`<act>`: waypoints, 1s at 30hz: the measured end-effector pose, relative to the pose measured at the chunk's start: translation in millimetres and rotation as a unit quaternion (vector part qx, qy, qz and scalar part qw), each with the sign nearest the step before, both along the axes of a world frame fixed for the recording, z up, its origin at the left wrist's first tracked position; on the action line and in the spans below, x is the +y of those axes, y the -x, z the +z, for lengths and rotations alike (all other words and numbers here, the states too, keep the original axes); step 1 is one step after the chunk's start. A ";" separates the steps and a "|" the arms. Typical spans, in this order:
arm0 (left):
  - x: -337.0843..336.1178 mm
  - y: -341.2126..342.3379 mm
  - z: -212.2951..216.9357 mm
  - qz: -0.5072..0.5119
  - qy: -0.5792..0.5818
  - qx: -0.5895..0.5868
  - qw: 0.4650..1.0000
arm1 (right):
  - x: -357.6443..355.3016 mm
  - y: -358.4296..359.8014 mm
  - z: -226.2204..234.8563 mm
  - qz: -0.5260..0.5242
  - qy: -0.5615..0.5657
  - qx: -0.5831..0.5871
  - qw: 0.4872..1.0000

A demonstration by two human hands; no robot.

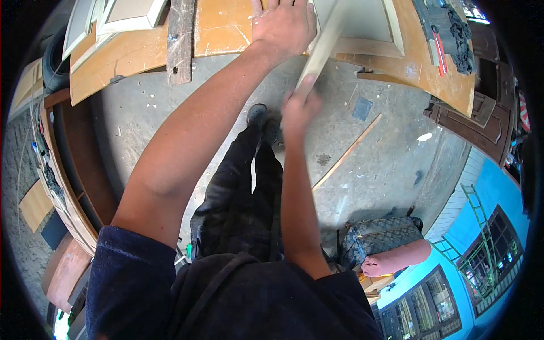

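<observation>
My left hand (283, 27) lies flat on the orange worktable (224, 25), palm down with its fingers stretched out. Right beside it, my right hand (300, 110) is closed around the near end of a pale wooden strip (324, 48). Motion smears both the strip and that hand. The strip slants up and away over the table's near edge, and its far end runs out at the top of the picture. Just right of the strip lies a framed panel (368, 25) with a pale wooden border. A weathered plank (180, 42) crosses the table left of my hand.
More pale frames (130, 16) lie at the table's left. A red tool (439, 54) and crumpled dark material (460, 39) are at its right. On the concrete floor lie a thin wooden stick (348, 150) and scraps. Behind me are a dark quilted bag (379, 238) and a pink roll (396, 258).
</observation>
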State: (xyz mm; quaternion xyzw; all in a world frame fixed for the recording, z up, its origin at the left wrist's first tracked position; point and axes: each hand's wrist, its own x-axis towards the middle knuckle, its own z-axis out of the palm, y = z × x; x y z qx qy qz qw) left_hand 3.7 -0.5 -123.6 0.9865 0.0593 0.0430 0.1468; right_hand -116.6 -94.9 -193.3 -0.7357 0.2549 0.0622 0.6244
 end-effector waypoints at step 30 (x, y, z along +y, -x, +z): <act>-1.8 -2.1 3.0 -0.008 -0.011 -0.016 1.000 | 3.9 -13.2 -2.7 -0.003 0.047 -0.075 0.996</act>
